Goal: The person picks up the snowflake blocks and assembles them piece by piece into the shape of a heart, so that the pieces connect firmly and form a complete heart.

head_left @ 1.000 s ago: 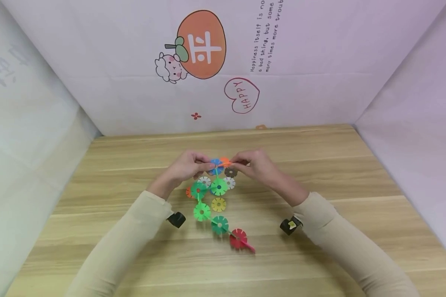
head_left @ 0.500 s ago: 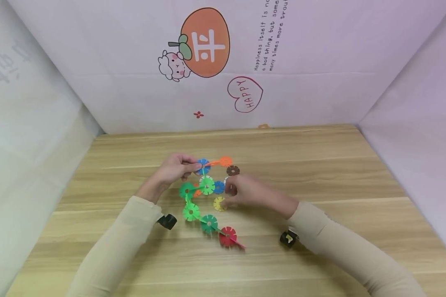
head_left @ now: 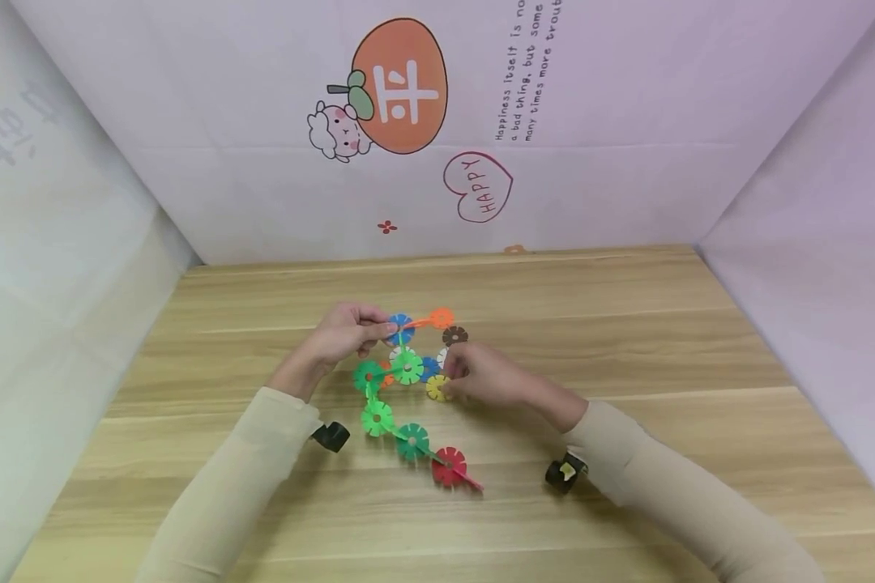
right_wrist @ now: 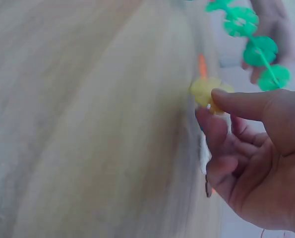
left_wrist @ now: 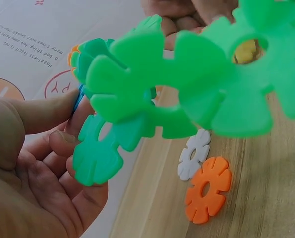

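Note:
My left hand (head_left: 346,332) pinches a blue notched disc (head_left: 401,329) between thumb and fingers. That disc belongs to a linked chain of slotted plastic discs, with an orange disc (head_left: 441,317) at its far end. From the blue disc the chain runs toward me through light green (head_left: 377,418) and dark green (head_left: 412,441) discs to a red disc (head_left: 449,466). In the right wrist view a yellow disc (right_wrist: 206,92) is pinched by the thumb and fingers of my right hand (right_wrist: 261,148). The yellow disc is apart from the chain.
Loose discs lie on the wooden table (head_left: 612,324) between the hands: a brown disc (head_left: 455,336), a blue one (head_left: 429,369), white ones and an orange disc (left_wrist: 208,190). A white printed sheet (head_left: 591,194) stands behind the table.
My right hand has let go of the chain's orange end, come down to the yellow disc and pinched it. My left hand has shifted left with the chain. The yellow disc has risen slightly.

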The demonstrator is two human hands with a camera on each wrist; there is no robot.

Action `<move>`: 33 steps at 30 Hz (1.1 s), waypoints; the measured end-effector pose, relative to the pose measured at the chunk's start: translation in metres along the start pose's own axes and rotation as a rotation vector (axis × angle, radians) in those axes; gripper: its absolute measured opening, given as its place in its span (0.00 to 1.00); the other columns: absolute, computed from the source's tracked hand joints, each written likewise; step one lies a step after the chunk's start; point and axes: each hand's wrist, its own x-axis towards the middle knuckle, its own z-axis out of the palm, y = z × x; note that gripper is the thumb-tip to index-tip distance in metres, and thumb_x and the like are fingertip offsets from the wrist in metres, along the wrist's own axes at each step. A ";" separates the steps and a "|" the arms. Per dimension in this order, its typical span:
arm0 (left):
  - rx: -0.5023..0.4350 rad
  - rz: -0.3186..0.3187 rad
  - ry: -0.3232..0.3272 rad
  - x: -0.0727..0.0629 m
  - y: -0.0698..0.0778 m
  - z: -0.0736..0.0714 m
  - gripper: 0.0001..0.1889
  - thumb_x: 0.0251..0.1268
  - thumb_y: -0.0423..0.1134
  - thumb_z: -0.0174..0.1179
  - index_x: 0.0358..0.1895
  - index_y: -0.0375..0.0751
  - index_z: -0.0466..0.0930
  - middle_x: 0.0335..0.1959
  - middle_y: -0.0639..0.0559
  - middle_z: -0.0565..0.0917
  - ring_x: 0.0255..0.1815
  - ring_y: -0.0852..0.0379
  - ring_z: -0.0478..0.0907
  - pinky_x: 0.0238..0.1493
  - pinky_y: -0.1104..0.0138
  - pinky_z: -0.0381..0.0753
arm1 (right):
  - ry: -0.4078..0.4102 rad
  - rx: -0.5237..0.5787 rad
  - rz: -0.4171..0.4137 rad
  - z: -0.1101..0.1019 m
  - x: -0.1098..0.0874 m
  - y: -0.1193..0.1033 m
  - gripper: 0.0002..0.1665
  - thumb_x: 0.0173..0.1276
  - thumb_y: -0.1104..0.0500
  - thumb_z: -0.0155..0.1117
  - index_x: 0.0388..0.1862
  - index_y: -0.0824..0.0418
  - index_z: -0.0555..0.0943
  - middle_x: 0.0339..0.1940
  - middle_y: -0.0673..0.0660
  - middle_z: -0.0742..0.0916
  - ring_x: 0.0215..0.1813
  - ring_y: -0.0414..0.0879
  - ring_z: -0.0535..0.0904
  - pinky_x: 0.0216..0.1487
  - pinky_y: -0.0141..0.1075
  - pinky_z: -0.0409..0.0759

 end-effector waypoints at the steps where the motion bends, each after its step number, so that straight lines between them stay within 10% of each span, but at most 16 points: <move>1: -0.004 0.001 -0.001 0.000 0.000 0.000 0.09 0.73 0.34 0.61 0.46 0.30 0.84 0.32 0.39 0.86 0.19 0.58 0.62 0.25 0.67 0.67 | 0.008 0.068 -0.009 -0.003 -0.001 0.001 0.09 0.66 0.63 0.72 0.39 0.61 0.78 0.30 0.57 0.85 0.28 0.52 0.80 0.28 0.36 0.78; 12: -0.021 0.005 0.002 0.001 -0.001 0.004 0.09 0.73 0.33 0.61 0.46 0.29 0.84 0.36 0.35 0.85 0.19 0.59 0.63 0.23 0.69 0.66 | 0.420 0.449 -0.095 -0.034 0.001 -0.004 0.09 0.72 0.63 0.66 0.49 0.64 0.81 0.35 0.68 0.86 0.27 0.55 0.77 0.22 0.31 0.73; 33: 0.025 0.038 0.018 -0.001 0.003 0.012 0.08 0.71 0.34 0.63 0.45 0.31 0.85 0.31 0.42 0.85 0.18 0.59 0.66 0.21 0.70 0.67 | 0.452 0.440 -0.101 -0.037 0.001 -0.014 0.11 0.70 0.64 0.68 0.48 0.67 0.84 0.36 0.62 0.87 0.30 0.47 0.80 0.31 0.34 0.82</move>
